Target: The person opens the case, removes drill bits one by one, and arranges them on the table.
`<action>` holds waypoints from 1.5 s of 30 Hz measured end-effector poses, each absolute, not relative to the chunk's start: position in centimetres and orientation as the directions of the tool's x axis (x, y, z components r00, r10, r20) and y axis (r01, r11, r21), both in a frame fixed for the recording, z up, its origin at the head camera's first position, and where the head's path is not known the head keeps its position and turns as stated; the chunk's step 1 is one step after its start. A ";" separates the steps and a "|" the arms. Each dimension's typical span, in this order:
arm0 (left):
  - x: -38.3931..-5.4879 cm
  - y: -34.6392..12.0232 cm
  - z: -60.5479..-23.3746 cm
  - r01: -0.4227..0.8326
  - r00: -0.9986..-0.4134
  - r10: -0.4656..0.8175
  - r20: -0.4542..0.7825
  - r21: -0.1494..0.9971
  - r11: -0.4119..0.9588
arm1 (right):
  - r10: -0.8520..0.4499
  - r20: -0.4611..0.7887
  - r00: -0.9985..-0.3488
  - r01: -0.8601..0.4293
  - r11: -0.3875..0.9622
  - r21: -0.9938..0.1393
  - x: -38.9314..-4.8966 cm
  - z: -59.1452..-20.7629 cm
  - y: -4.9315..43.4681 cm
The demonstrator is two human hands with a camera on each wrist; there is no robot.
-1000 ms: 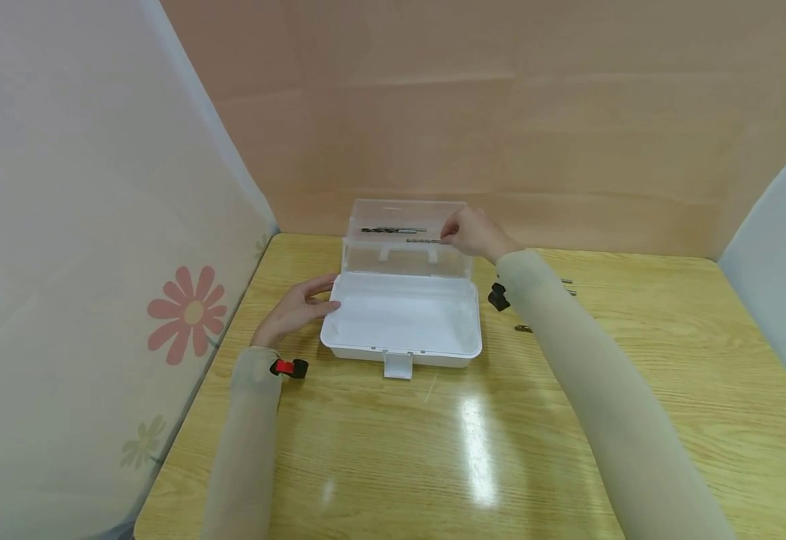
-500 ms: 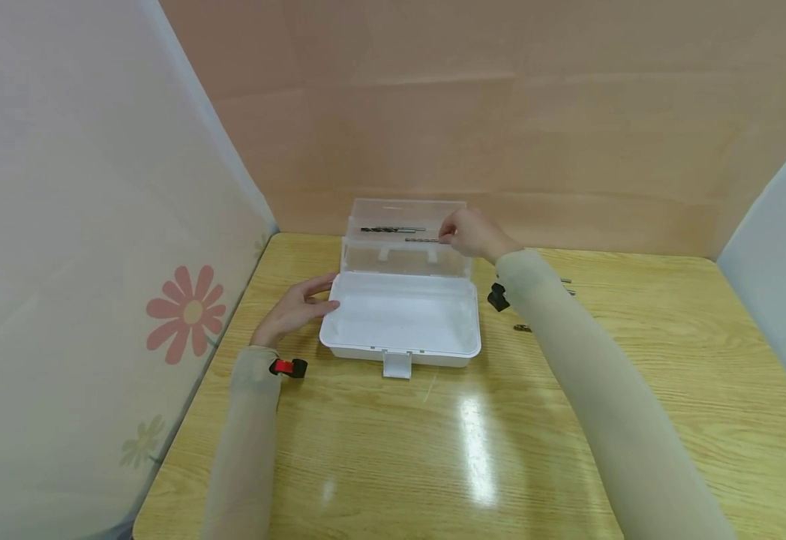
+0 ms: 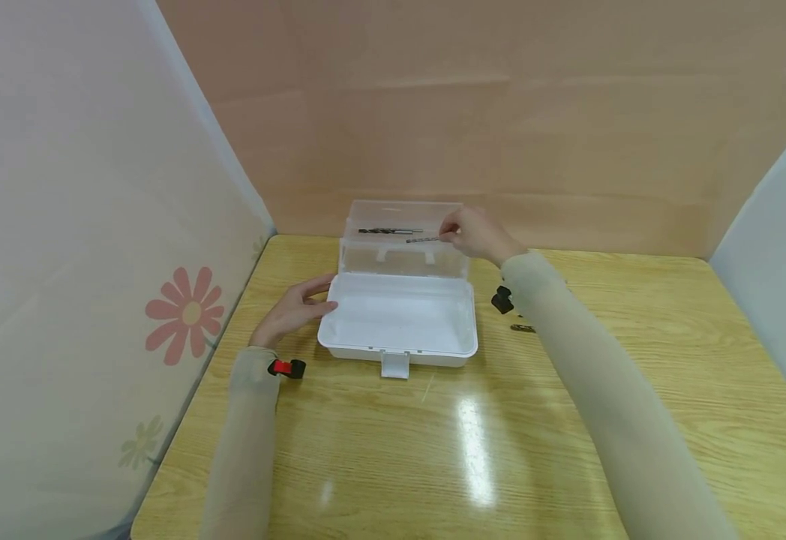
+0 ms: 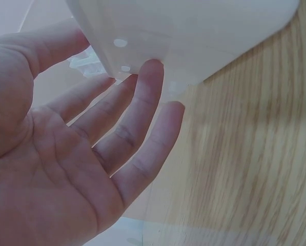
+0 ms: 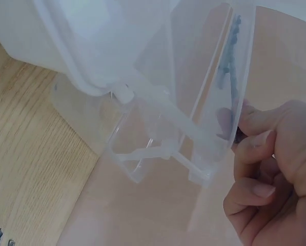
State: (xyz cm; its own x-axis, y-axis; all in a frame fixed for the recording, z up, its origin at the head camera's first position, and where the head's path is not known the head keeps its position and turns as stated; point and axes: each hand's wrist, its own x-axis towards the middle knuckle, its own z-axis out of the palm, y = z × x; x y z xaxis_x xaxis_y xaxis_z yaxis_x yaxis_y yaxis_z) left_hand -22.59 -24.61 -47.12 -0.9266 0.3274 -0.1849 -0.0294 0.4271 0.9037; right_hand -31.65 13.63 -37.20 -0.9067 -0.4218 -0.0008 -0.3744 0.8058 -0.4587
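Observation:
A white plastic toolbox (image 3: pixel 400 315) stands unfolded on the table, its inside bare in the head view. Behind it rise a clear tray (image 3: pixel 403 259) and a clear lid (image 3: pixel 406 210). My left hand (image 3: pixel 296 307) holds the box's left side, thumb at the rim; in the left wrist view the fingertips touch the wall. Over the right end of the clear upper part, my right hand (image 3: pixel 474 232) pinches a thin drill bit (image 3: pixel 423 240) by its end, its tip pointing left. Several drill bits (image 3: pixel 389 231) lie side by side there, to the left of the held one.
Another drill bit (image 3: pixel 522 328) lies on the wooden table (image 3: pixel 339 450) right of the box, partly behind my right sleeve. In front hangs the box's white latch (image 3: pixel 395 365). A flowered cloth (image 3: pixel 190 315) borders the left side, a tan cloth (image 3: pixel 501 135) the back.
The held drill bit has tilted slightly, its tip now a little lower. My right forearm has shifted slightly right and covers more of the bits on the table. My left hand stays on the box.

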 end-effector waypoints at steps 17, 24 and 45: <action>-22.9 -25.0 -47.1 -0.018 -0.923 0.342 -0.175 0.909 0.415 | -0.315 0.202 -0.927 -0.374 0.735 -0.566 -27.3 -35.9 16.7; -22.8 -25.1 -47.0 -0.023 -0.921 0.347 -0.179 0.913 0.408 | -0.286 0.220 -0.933 -0.361 0.710 -0.605 -24.8 -36.9 18.7; -23.0 -24.9 -46.8 -0.031 -0.915 0.355 -0.192 0.910 0.413 | -0.225 0.164 -0.961 -0.278 0.744 -0.608 -18.1 -43.1 25.4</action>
State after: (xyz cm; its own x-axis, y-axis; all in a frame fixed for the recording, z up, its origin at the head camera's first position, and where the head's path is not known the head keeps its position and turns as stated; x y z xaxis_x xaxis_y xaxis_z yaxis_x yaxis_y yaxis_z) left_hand -22.98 -24.92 -46.82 -0.9148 0.3552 -0.1924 -0.0311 0.4129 0.9103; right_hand -18.10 25.41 -43.13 -0.9606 -0.2247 0.1638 -0.2777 0.7437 -0.6081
